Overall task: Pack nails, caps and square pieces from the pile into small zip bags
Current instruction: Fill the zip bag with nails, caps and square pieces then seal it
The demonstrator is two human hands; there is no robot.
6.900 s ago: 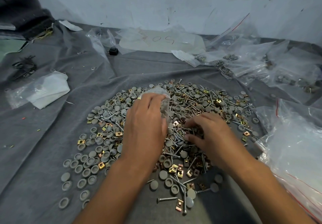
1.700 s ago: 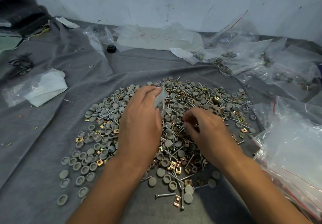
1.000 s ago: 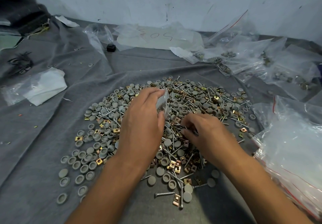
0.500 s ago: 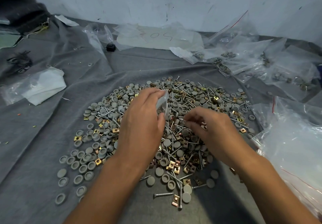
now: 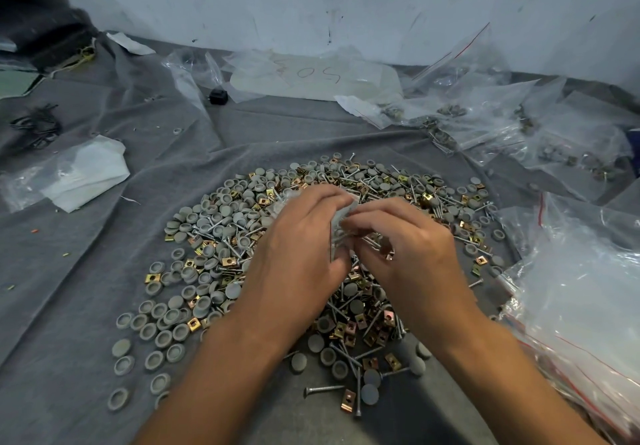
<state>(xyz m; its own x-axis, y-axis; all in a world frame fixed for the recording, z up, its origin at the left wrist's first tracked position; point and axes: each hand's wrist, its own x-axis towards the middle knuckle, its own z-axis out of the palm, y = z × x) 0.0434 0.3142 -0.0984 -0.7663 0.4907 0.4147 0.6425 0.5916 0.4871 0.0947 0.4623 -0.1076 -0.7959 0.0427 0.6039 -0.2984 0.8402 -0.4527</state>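
A wide pile of grey round caps, steel nails and brass-coloured square pieces lies on a grey cloth. Above its middle my left hand holds a small clear zip bag upright, mostly hidden behind the fingers. My right hand is pressed against the bag's mouth, fingers pinched on a few nails whose tips show beneath the fingers. Loose caps, a nail and square pieces lie at the near edge of the pile.
A stack of empty zip bags lies at the right. Filled bags are heaped at the back right by the wall. A folded white plastic bag lies at the left, a small black object behind the pile.
My right hand has lifted off the pile with nails and moved left, up against the bag's mouth. My left hand has kept the bag in nearly the same place.
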